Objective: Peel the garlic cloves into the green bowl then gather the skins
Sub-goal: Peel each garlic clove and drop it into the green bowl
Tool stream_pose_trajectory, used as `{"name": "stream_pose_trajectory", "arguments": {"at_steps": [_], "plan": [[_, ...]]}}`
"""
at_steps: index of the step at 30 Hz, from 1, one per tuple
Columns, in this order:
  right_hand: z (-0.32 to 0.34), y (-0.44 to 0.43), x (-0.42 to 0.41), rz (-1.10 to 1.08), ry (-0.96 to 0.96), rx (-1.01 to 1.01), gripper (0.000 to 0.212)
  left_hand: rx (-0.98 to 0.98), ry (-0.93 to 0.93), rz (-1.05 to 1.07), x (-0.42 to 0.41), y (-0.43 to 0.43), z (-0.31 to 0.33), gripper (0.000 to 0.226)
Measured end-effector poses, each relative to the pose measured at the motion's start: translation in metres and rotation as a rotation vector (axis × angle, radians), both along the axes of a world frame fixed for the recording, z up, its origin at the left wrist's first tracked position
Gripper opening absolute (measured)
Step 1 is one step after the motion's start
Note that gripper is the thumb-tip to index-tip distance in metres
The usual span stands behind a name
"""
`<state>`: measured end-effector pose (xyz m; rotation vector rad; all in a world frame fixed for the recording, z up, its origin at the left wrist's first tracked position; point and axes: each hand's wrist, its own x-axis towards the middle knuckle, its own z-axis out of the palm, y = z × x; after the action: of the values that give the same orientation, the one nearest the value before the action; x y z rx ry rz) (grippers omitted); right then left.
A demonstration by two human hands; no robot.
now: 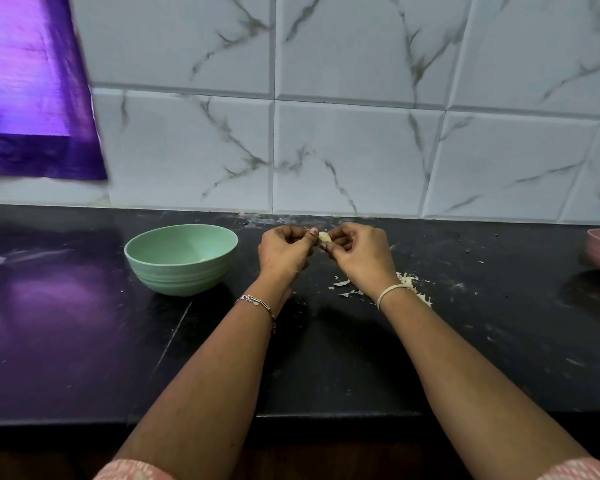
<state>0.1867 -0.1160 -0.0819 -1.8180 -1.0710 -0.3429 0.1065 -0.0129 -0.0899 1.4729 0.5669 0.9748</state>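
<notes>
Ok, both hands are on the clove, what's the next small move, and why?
Probably pull skin away with the right hand while the left hand pinches the clove: both grip it, it is beside, not over, the bowl, and skins lie by the right wrist.
</notes>
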Motion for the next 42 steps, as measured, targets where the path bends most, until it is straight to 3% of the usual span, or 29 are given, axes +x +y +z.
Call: {"name": "stream_pose_trajectory", "arguments": {"at_steps": [8,11,13,16,18,25,29,33,36,38,42], "plan": [[0.003,-0.006,-0.006,-0.110,-0.543,-0.120,0.010,-0.025,0.043,0.026,-0.004,-0.002,0.002,0.019],[0.002,-0.004,-0.007,-0.118,-0.648,-0.159,0.009,-0.034,0.052,0.045,-0.005,-0.002,0.001,0.022],[0.000,-0.002,-0.005,-0.081,-0.497,-0.105,0.008,-0.059,0.060,0.030,-0.006,-0.001,0.002,0.022],[0.000,-0.001,-0.003,0.044,-0.061,0.021,0.017,-0.197,0.037,-0.082,-0.008,-0.001,0.004,0.017],[-0.002,-0.001,-0.002,0.094,0.030,0.035,0.021,-0.261,0.056,-0.140,-0.010,-0.003,0.007,0.012],[-0.001,-0.007,0.001,-0.009,-0.546,-0.224,0.019,-0.219,0.121,-0.006,-0.007,-0.002,0.004,0.025],[-0.002,-0.005,-0.003,-0.042,-0.648,-0.293,0.015,0.020,0.308,0.158,-0.006,-0.001,0.003,0.026],[-0.003,-0.006,-0.002,-0.012,-0.558,-0.239,0.015,0.265,0.497,0.213,-0.012,-0.006,0.007,0.019],[-0.006,-0.006,0.002,0.055,-0.339,-0.172,0.019,0.312,0.549,0.191,-0.012,-0.007,0.008,0.012],[-0.009,-0.005,0.006,0.109,-0.160,-0.118,0.019,0.183,0.453,0.095,-0.010,-0.005,0.006,0.013],[-0.007,-0.003,0.006,0.256,0.192,0.010,0.023,-0.265,0.160,-0.204,-0.014,-0.009,0.011,0.019]]}}
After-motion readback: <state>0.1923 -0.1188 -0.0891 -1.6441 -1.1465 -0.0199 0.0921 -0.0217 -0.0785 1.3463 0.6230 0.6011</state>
